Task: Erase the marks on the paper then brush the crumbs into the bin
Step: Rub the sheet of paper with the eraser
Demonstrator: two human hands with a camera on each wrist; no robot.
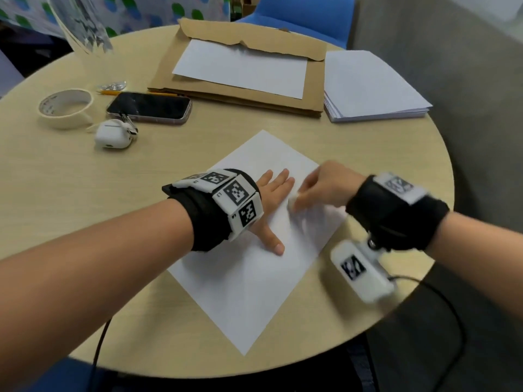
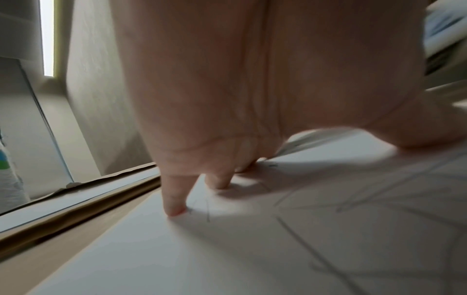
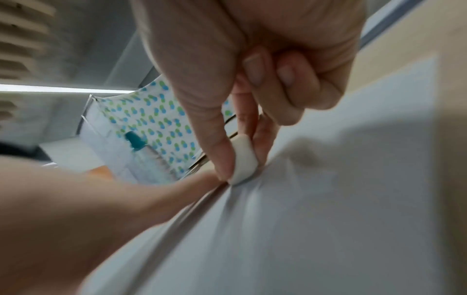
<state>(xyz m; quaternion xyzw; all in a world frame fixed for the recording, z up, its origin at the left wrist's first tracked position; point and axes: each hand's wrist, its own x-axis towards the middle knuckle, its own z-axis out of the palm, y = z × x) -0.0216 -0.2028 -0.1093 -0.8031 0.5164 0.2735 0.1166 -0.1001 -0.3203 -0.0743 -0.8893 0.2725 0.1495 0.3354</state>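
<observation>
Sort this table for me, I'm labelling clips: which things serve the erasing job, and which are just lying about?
In use:
paper
eraser
left hand, pressing the paper flat
right hand, pinching the eraser

Lying about:
phone
tape roll
earbud case
envelope
paper stack

The right hand [image 1: 325,185] and its white eraser [image 1: 293,200] are motion-blurred in the head view, and the left wristband [image 1: 223,205] hides most of the left hand [image 1: 271,193]

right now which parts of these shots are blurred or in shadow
Head view: the right hand and its wrist camera are smeared by motion; the left hand is sharp. Left wrist view: the palm throws a shadow over the paper, soft focus. Right wrist view: the eraser is fairly clear, the paper streaked.
</observation>
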